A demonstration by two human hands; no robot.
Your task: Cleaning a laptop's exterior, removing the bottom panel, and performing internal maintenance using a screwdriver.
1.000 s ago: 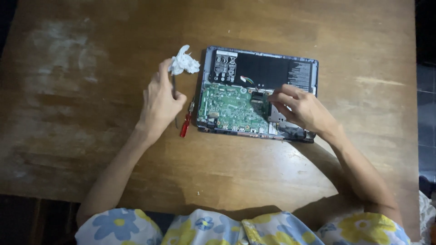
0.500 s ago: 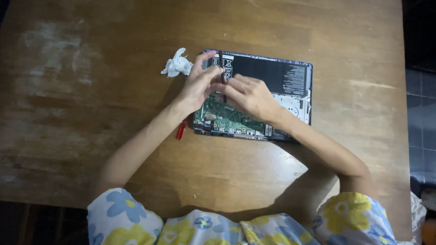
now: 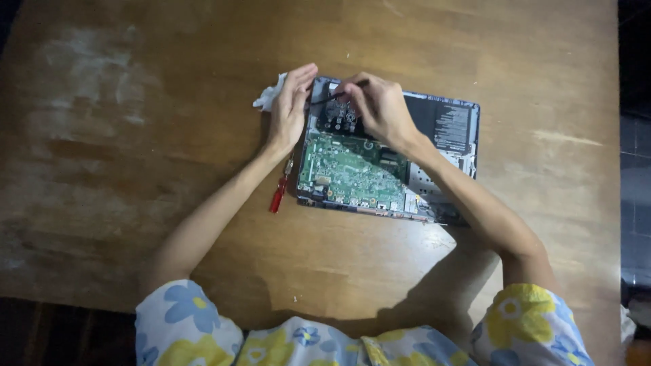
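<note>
An opened laptop base (image 3: 451, 125) lies on the wooden table (image 3: 135, 135), its green circuit board (image 3: 349, 169) exposed. My left hand (image 3: 290, 112) rests flat against the laptop's upper left edge, fingers straight, holding nothing. Over the upper left corner, my right hand (image 3: 381, 108) pinches a thin black strip (image 3: 329, 97) that runs left towards my left hand. The parts under my right hand are hidden.
A red-handled screwdriver (image 3: 278, 196) lies on the table by the laptop's left side, under my left wrist. A crumpled white tissue (image 3: 268, 98) sits just left of my left hand. The table's right edge (image 3: 616, 203) borders a dark floor.
My left hand went from the table beside the tissue to the laptop's upper left edge. My right hand moved from the board's right side to the upper left corner and now pinches a black strip.
</note>
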